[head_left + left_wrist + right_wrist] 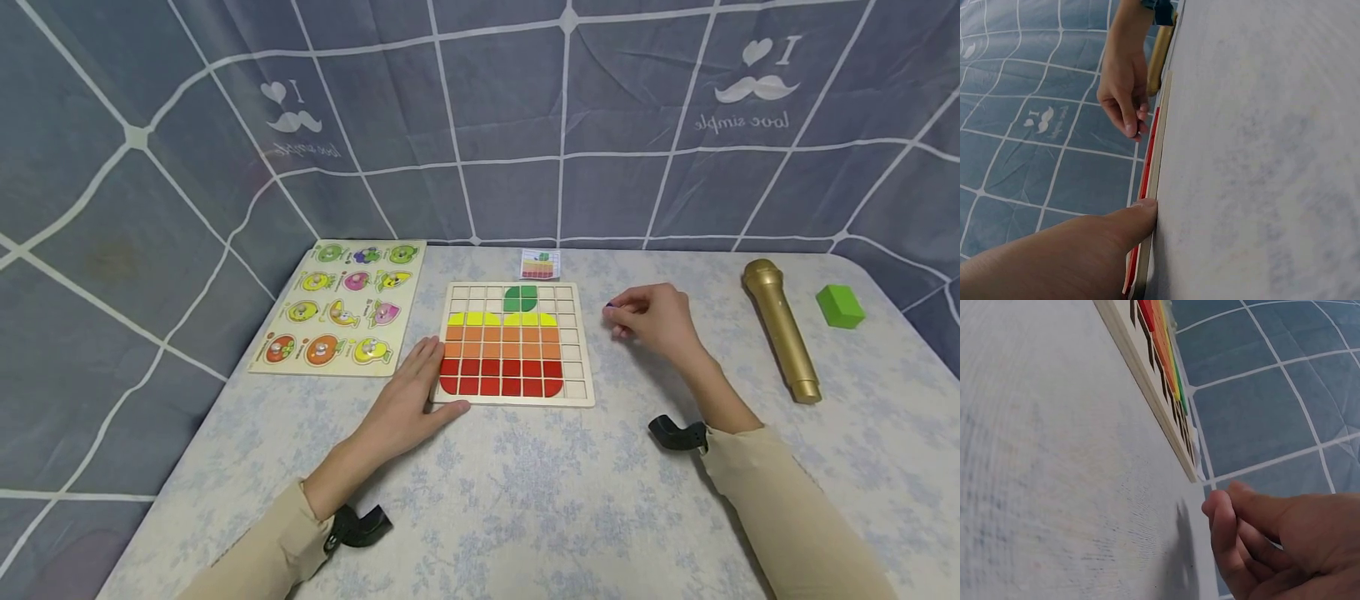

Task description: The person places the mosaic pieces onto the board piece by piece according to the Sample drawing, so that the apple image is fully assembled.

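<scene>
A square wooden grid board (576, 350) lies on the table, seen edge-on in both wrist views. Its cells hold red tiles (500, 379), orange tiles (502, 342), yellow tiles (480, 319) and a green leaf shape (521, 298), together picturing a fruit. My left hand (405, 404) rests at the board's lower left corner, fingers along the side edge and thumb (1141, 215) against the near edge. To the right of the board, my right hand (652, 321) pinches a small dark purple piece (609, 307) above the table; the fingertips mostly hide it.
Behind the board lies a small picture card (540, 265). A fruit puzzle board (300, 362) sits at the left. On the right are a gold microphone (783, 333) and a green cube (840, 306). A blue curtain (510, 108) with white lines hangs along the back.
</scene>
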Demonstrator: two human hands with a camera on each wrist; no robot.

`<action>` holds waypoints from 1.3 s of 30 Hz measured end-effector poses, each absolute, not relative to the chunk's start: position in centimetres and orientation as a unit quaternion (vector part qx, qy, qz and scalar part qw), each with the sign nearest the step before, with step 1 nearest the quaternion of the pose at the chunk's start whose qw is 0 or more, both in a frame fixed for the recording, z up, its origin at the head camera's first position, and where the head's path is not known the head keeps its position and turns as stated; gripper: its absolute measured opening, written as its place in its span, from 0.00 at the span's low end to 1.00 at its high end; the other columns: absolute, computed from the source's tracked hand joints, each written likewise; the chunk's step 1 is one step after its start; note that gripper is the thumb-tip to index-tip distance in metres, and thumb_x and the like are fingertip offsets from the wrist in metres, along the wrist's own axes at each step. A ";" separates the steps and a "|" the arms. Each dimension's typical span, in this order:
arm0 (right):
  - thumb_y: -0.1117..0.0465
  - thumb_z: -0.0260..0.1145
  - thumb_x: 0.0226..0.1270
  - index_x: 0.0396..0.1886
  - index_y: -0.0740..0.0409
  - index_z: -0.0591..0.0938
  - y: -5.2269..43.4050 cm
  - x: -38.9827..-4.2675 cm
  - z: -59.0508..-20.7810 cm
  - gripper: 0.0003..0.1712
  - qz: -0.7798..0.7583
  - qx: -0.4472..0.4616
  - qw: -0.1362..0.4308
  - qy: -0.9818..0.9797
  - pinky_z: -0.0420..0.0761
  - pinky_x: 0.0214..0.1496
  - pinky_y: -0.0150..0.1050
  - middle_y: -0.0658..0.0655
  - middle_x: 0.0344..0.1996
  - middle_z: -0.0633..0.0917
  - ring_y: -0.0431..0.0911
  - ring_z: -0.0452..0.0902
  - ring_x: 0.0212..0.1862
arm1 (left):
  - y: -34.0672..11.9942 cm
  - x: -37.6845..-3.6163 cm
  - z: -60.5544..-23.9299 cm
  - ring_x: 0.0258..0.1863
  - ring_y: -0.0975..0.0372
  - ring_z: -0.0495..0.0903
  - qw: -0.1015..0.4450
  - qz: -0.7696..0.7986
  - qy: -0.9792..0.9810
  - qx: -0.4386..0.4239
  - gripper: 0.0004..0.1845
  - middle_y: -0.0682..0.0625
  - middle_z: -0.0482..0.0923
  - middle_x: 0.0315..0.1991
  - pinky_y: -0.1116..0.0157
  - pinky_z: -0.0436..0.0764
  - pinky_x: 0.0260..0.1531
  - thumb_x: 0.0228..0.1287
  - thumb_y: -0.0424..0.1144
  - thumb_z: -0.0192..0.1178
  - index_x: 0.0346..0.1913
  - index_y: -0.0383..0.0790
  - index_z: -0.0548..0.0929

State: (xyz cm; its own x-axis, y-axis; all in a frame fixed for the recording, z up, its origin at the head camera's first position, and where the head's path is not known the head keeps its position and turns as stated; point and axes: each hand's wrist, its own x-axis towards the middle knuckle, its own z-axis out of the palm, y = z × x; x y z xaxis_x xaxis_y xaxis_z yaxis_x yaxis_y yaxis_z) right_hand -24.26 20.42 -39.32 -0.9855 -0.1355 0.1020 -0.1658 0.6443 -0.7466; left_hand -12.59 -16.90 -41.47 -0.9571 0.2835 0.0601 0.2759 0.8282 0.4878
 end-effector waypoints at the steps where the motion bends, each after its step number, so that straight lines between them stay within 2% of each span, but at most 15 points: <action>1: 0.61 0.72 0.74 0.47 0.68 0.90 20.3 -24.2 -39.3 0.12 0.411 0.084 0.023 -0.907 0.78 0.28 0.25 0.62 0.29 0.92 0.43 0.89 0.26 | -16.9 -12.6 -41.5 0.86 0.46 0.47 0.007 0.254 0.956 0.147 0.54 0.36 0.51 0.85 0.44 0.57 0.81 0.69 0.57 0.69 0.82 0.28 0.55; 5: 0.65 0.69 0.76 0.50 0.71 0.88 19.9 -24.1 -39.4 0.13 0.412 0.092 0.029 -0.906 0.80 0.33 0.23 0.66 0.33 0.92 0.45 0.90 0.29 | -16.9 -12.6 -41.4 0.86 0.46 0.47 0.005 0.253 0.956 0.147 0.54 0.36 0.52 0.84 0.45 0.57 0.82 0.68 0.58 0.69 0.82 0.28 0.55; 8: 0.66 0.69 0.75 0.50 0.72 0.87 19.4 -24.2 -39.4 0.12 0.422 0.100 0.025 -0.901 0.82 0.31 0.25 0.68 0.35 0.92 0.47 0.90 0.31 | -16.9 -12.6 -41.5 0.86 0.46 0.47 0.005 0.253 0.957 0.144 0.54 0.37 0.52 0.85 0.45 0.57 0.82 0.68 0.58 0.69 0.83 0.29 0.55; 14: 0.63 0.72 0.72 0.44 0.66 0.90 17.1 -24.9 -39.2 0.10 0.411 0.109 0.033 -0.904 0.81 0.31 0.30 0.64 0.33 0.92 0.50 0.90 0.32 | -16.9 -12.6 -41.5 0.86 0.47 0.46 0.007 0.252 0.957 0.144 0.54 0.37 0.51 0.85 0.45 0.56 0.82 0.68 0.58 0.69 0.83 0.29 0.55; 19: 0.60 0.73 0.71 0.42 0.63 0.91 13.8 -25.7 -38.9 0.10 0.408 0.117 0.031 -0.905 0.77 0.38 0.38 0.61 0.33 0.92 0.51 0.87 0.35 | -16.9 -12.6 -41.5 0.86 0.47 0.47 0.006 0.253 0.957 0.143 0.54 0.37 0.51 0.85 0.45 0.56 0.82 0.68 0.58 0.69 0.83 0.29 0.55; 26: 0.63 0.72 0.71 0.39 0.66 0.92 8.9 -26.8 -38.8 0.09 0.426 0.134 0.024 -0.895 0.81 0.47 0.49 0.64 0.34 0.91 0.58 0.85 0.42 | -16.9 -12.5 -41.4 0.86 0.46 0.47 0.016 0.256 0.956 0.140 0.53 0.37 0.50 0.85 0.45 0.56 0.82 0.69 0.57 0.69 0.83 0.30 0.55; 31: 0.65 0.73 0.70 0.37 0.67 0.92 6.2 -27.5 -39.3 0.08 0.419 0.151 0.023 -0.895 0.80 0.55 0.52 0.64 0.33 0.91 0.58 0.86 0.43 | -17.0 -12.5 -41.4 0.86 0.46 0.47 0.013 0.258 0.955 0.144 0.53 0.36 0.50 0.85 0.45 0.56 0.82 0.69 0.56 0.69 0.83 0.29 0.55; 39: 0.65 0.72 0.70 0.36 0.67 0.92 4.2 -27.5 -39.6 0.08 0.410 0.155 0.024 -0.899 0.83 0.47 0.49 0.63 0.31 0.90 0.56 0.85 0.38 | -17.0 -12.6 -41.5 0.86 0.46 0.46 0.013 0.255 0.955 0.151 0.53 0.36 0.50 0.85 0.45 0.56 0.82 0.70 0.57 0.68 0.83 0.29 0.54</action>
State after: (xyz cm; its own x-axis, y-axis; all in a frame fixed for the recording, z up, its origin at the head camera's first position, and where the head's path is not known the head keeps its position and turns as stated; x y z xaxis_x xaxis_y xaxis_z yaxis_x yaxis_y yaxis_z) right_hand -27.53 4.16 -39.56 -0.9511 -0.2584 0.1694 -0.2974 0.6168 -0.7288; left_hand -12.58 -17.04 -41.50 -0.9542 0.2946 0.0518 0.2813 0.8249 0.4902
